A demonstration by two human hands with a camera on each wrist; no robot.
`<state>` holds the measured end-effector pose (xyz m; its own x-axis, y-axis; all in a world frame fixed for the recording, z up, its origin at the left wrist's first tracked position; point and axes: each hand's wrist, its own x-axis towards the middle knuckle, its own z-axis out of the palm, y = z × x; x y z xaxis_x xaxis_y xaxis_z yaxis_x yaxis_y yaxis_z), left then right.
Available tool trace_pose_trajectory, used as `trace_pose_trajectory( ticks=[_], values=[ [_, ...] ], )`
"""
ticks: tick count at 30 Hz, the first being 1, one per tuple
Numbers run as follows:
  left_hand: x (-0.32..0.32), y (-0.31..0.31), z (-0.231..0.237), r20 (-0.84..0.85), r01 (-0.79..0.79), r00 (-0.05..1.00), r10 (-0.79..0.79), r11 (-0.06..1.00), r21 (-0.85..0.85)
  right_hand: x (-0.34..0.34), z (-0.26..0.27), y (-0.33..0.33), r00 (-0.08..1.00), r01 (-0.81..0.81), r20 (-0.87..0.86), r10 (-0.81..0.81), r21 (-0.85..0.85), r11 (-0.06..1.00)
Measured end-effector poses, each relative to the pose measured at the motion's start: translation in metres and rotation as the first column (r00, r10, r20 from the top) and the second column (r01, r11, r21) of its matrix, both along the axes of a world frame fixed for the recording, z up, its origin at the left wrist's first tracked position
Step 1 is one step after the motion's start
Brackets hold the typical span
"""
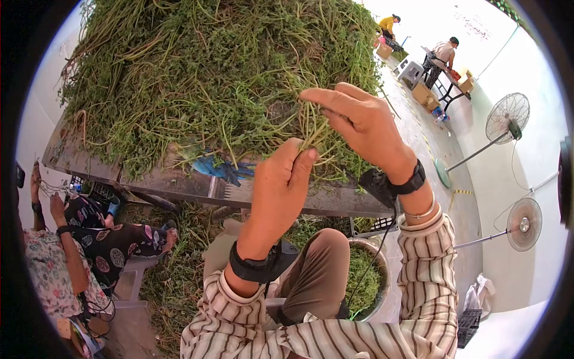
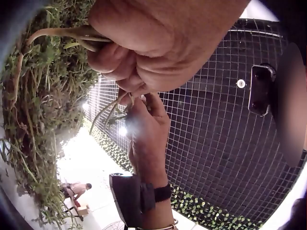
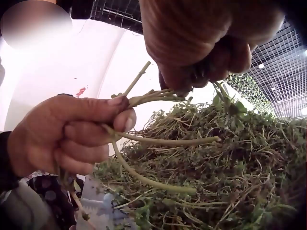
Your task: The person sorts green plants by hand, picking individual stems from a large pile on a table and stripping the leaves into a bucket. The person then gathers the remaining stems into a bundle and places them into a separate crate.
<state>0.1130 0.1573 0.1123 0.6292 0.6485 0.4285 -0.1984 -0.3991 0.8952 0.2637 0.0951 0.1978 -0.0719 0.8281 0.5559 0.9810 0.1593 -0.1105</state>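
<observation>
My left hand pinches a small bundle of green plant stems between thumb and curled fingers, just above the near edge of the table. Cut stem ends stick out past that hand in the right wrist view. My right hand is up and to the right, its curled fingers gripping the leafy end of the same bundle. Behind both hands rises a big heap of leafy green stems. Part of the bundle is hidden by the fingers.
The heap covers most of the dark wooden table. Something blue, like a glove, lies at its front edge. Below stands a tub of greens beside my knee. A seated person is at left; standing fans are at right.
</observation>
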Motion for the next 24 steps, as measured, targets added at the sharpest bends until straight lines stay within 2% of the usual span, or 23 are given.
trace_pose_trajectory(
  ticks=[2, 6, 9, 11, 15, 17, 18, 19, 20, 21, 23, 24],
  values=[
    [0.000, -0.002, 0.001, 0.001, 0.003, 1.000, -0.003, 1.000, -0.020, 0.002, -0.001, 0.000, 0.997, 0.001, 0.078, 0.004, -0.061, 0.998],
    [-0.002, -0.002, 0.004, -0.020, 0.015, 1.000, -0.017, 0.997, -0.075, 0.007, -0.008, 0.002, 0.998, -0.030, 0.048, 0.031, -0.036, 0.999],
    [-0.001, -0.002, 0.004, -0.016, -0.023, 1.000, 0.022, 0.997, -0.072, 0.004, -0.009, 0.000, 1.000, 0.000, 0.028, 0.000, 0.025, 1.000],
    [-0.001, -0.002, 0.007, -0.016, -0.022, 1.000, 0.020, 0.997, -0.077, 0.002, -0.008, -0.004, 0.999, 0.024, -0.047, -0.022, 0.059, 0.998],
    [0.002, -0.004, 0.006, -0.001, -0.002, 1.000, 0.002, 0.996, -0.092, 0.000, -0.012, -0.010, 0.996, 0.087, -0.032, -0.085, 0.092, 0.992],
    [0.002, -0.006, 0.008, 0.000, 0.001, 1.000, -0.001, 0.995, -0.097, 0.003, -0.015, -0.011, 0.998, 0.045, -0.053, -0.036, 0.182, 0.982],
    [0.003, -0.008, 0.008, 0.009, -0.006, 1.000, 0.007, 0.994, -0.107, 0.010, -0.018, -0.012, 0.993, 0.112, -0.061, -0.100, 0.269, 0.957],
    [0.004, -0.007, 0.006, -0.006, 0.016, 1.000, -0.017, 0.993, -0.113, 0.017, -0.015, -0.017, 0.989, 0.139, -0.076, -0.124, 0.261, 0.955],
    [0.005, -0.001, 0.002, 0.021, -0.067, 0.998, 0.067, 0.997, -0.036, 0.026, -0.008, -0.027, 0.935, 0.295, -0.268, -0.230, 0.231, 0.927],
    [0.005, 0.003, -0.002, 0.052, -0.140, 0.989, 0.138, 0.990, 0.035, 0.033, -0.004, -0.037, 0.828, 0.448, -0.448, -0.337, 0.169, 0.878],
    [0.003, 0.008, 0.000, 0.011, -0.192, 0.981, 0.192, 0.981, -0.031, 0.046, -0.007, -0.057, 0.636, 0.357, -0.762, -0.123, 0.149, 0.922],
    [0.002, 0.009, 0.001, 0.013, -0.181, 0.983, 0.184, 0.974, -0.136, 0.041, -0.007, -0.068, 0.513, 0.377, -0.853, -0.098, 0.121, 0.918]
  ],
)
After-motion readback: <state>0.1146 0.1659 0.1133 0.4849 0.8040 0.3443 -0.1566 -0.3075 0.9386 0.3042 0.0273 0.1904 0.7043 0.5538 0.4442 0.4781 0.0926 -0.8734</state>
